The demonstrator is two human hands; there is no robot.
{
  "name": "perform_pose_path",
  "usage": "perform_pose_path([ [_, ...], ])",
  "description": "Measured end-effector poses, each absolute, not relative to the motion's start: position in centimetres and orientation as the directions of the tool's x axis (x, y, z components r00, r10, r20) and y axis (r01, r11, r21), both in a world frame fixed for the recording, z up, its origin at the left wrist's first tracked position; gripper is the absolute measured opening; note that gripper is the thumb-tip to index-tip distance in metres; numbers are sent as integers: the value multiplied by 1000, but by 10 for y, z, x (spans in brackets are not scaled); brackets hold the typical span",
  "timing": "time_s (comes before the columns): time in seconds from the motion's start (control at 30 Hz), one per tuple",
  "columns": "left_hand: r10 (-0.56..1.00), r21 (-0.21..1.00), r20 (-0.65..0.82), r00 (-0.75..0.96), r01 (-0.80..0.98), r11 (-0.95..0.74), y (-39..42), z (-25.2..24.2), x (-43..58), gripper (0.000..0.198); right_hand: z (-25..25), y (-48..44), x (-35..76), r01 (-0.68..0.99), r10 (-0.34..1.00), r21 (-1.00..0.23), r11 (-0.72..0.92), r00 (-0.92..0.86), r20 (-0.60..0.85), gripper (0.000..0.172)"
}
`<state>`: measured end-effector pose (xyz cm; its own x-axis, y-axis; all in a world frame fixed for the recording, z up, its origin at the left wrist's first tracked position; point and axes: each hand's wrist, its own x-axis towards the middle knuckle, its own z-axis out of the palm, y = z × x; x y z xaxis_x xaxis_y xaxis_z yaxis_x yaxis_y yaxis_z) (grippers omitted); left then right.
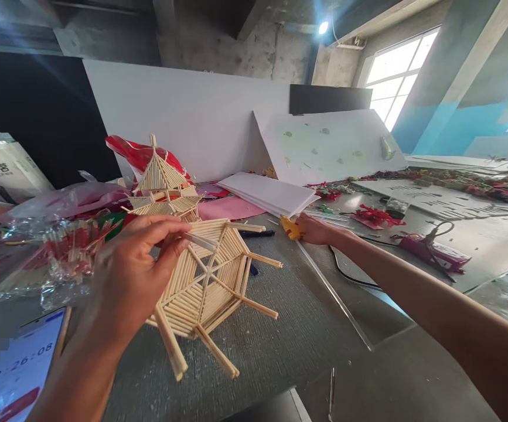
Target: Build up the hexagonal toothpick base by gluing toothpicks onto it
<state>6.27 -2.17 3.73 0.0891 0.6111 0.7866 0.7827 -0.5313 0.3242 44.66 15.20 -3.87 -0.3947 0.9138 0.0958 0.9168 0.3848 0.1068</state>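
My left hand [133, 275] pinches the near-left edge of an octagonal frame of thin wooden sticks [207, 272], tilted above the table. The frame has spokes meeting at its centre, rows of sticks between them, and paired sticks jutting from its corners. Farther forward, my right hand [315, 227] is closed on a yellow tool [290, 228] that looks like a glue gun, partly hidden by the fingers. Behind the frame stands a pagoda-like stick model [159, 176] with a pointed roof.
Plastic bags of sticks [71, 246] and a lit phone [25, 363] lie at left. White boards [271, 192] are stacked ahead. A dark red power strip [438, 252], black cord [353, 282], red scraps [377, 215] and clear sheet edges [335, 299] occupy the right.
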Motion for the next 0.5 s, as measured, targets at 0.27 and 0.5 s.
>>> perform_pose_path([
  [0.27,587,307,804,91,783,-542,-20,34,61,15,-11,84,461,860,812,-189,474,-345,470,34],
  [0.5,593,325,800,87,768,-551,-15,34,65,15,17,24,431,474,832,-695,540,-180,524,32],
])
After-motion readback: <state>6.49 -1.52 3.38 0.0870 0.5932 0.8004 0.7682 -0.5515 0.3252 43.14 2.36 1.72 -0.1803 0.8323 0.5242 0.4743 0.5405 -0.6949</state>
